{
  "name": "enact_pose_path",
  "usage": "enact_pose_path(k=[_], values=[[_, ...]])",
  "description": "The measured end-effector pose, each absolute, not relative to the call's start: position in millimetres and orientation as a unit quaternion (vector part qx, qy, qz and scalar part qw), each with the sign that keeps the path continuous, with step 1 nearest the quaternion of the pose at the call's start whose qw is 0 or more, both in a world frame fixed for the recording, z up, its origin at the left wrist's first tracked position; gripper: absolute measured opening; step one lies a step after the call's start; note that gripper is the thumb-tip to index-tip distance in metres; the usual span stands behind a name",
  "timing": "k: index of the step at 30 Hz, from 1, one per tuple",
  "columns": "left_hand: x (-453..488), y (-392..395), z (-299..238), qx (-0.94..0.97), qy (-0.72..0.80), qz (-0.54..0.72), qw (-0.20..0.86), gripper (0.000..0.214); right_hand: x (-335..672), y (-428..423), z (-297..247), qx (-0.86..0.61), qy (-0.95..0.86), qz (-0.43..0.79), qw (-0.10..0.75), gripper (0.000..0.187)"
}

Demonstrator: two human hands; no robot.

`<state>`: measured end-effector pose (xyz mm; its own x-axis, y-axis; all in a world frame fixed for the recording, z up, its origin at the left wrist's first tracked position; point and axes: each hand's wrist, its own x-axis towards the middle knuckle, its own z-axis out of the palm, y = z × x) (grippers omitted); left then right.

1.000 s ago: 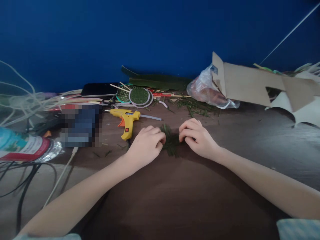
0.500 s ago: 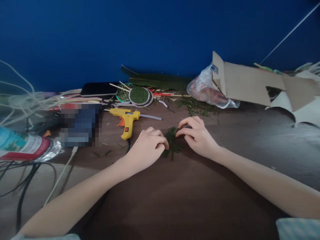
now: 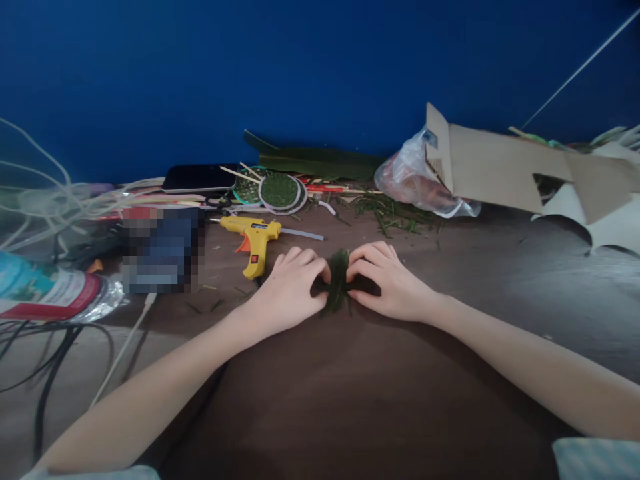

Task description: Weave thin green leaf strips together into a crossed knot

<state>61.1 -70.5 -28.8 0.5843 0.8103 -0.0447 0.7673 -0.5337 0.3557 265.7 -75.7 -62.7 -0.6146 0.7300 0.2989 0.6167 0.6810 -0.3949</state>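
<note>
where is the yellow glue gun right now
In the head view, the glue gun lies on the table left of centre, just beyond the left hand and nearer than the round green discs.

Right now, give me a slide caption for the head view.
Left hand and right hand flank green strips on the brown tabletop, a yellow glue gun lying nearby.

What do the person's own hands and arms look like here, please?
The left hand and right hand are ungloved, with no jewellery visible. The forearms are bare; pale blue sleeves show near the bottom corners, the right one checked.
</note>
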Motion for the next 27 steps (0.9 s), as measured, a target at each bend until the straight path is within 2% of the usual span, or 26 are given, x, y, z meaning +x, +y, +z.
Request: enact_pose_path(k=[8, 15, 27], values=[[68, -77, -37, 0.865, 0.469, 0.074, 0.163, 0.011, 264, -75, -61, -0.441, -0.861, 0.113, 0.225, 0.011], [70, -80, -45, 0.867, 0.473, 0.095, 0.126, 0.013, 263, -75, -62, -0.444, -0.865, 0.119, 0.203, 0.015], [68, -78, -45, 0.867, 0.469, 0.087, 0.145, 0.014, 263, -74, -64, -0.429, -0.868, 0.127, 0.216, 0.018]])
